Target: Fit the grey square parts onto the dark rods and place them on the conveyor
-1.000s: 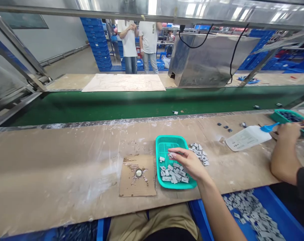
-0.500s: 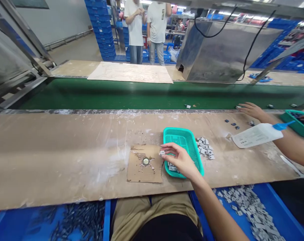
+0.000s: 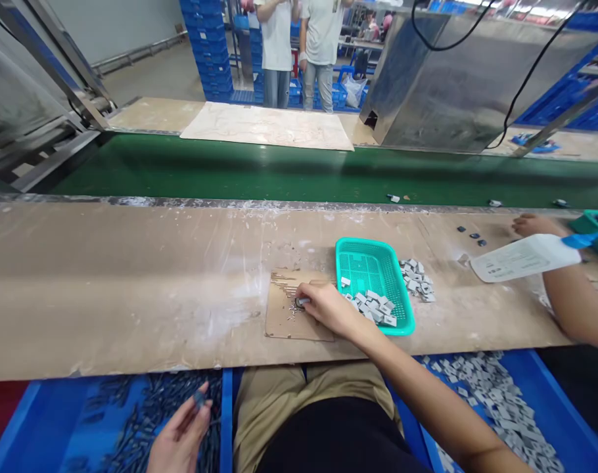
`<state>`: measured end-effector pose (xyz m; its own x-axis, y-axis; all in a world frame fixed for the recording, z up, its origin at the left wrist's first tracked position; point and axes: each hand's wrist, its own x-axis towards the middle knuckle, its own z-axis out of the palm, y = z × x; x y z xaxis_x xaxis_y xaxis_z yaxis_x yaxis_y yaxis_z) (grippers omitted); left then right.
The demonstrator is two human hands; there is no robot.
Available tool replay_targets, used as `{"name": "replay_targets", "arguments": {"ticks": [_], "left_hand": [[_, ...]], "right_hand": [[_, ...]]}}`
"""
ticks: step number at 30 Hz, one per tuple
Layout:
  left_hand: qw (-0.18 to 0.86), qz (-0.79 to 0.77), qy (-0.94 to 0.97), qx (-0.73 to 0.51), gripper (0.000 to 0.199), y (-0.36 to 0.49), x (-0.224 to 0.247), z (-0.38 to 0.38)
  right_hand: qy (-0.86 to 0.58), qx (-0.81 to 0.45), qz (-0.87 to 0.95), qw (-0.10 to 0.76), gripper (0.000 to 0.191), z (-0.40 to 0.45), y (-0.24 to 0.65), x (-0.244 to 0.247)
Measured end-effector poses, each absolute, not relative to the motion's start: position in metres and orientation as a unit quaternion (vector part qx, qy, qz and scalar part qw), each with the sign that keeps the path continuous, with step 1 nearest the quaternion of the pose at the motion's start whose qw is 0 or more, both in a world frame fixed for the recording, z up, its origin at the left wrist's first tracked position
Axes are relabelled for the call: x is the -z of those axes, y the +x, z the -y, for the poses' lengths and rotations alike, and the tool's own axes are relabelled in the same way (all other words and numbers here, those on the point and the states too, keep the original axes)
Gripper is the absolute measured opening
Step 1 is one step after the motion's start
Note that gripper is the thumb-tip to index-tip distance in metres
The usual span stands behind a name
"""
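Note:
My right hand [image 3: 326, 307] is closed on a small light grey piece [image 3: 303, 301], held low over the round cap on a cardboard square [image 3: 279, 315]. Just right of it, a green basket [image 3: 374, 266] holds a heap of light grey pieces [image 3: 375, 307]. More grey pieces [image 3: 417, 279] lie on the table beside the basket. At the bottom left, my left hand [image 3: 181, 430] pinches a small dark piece [image 3: 199, 398] above a blue bin [image 3: 52, 420] of dark parts [image 3: 151, 407].
A co-worker's hand [image 3: 535, 225] and forearm are at the right, by a white bottle [image 3: 523, 257] with a blue tip. Small parts lie on the green belt [image 3: 230, 174]. A blue bin of grey pieces [image 3: 501, 394] is at the lower right. Two people stand beyond.
My right hand has moved left from above the basket to the cardboard with the grey piece. My left hand has come into view with a dark piece. The co-worker's hand has drawn back from the belt.

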<state>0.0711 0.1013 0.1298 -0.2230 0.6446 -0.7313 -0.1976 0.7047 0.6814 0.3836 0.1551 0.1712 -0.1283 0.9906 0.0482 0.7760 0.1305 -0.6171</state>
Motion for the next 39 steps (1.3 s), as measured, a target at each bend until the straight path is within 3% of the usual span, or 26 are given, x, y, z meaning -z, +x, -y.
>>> {"name": "replay_targets", "arguments": {"ticks": [4,8,12,18,23,28,39], "left_hand": [[0.607,-0.65,0.249,-0.383,0.063,0.122,-0.155,-0.124],[0.671,-0.539,0.317,-0.399,0.053,0.169,-0.18,-0.143],[0.72,-0.459,0.351,-0.385,0.029,0.204,-0.195,-0.154],[0.776,-0.423,0.154,-0.442,0.006,0.23,-0.184,-0.164],[0.844,-0.397,-0.043,-0.359,0.012,0.242,-0.183,-0.161],[0.859,-0.379,-0.054,-0.34,0.015,0.259,-0.187,-0.155],[0.834,-0.367,-0.023,-0.412,0.018,0.279,-0.204,-0.147]], "right_hand": [[-0.628,-0.244,0.692,0.258,0.021,-0.153,0.384,-0.174],[-0.616,-0.362,0.556,0.424,0.011,-0.145,0.386,-0.184],[-0.576,-0.473,0.419,0.519,0.023,-0.135,0.389,-0.194],[-0.564,-0.501,0.345,0.559,0.023,-0.122,0.393,-0.201],[-0.56,-0.474,0.333,0.593,0.026,-0.112,0.394,-0.205],[-0.582,-0.4,0.346,0.617,0.027,-0.103,0.388,-0.218],[-0.597,-0.415,0.342,0.595,0.027,-0.105,0.385,-0.217]]}}
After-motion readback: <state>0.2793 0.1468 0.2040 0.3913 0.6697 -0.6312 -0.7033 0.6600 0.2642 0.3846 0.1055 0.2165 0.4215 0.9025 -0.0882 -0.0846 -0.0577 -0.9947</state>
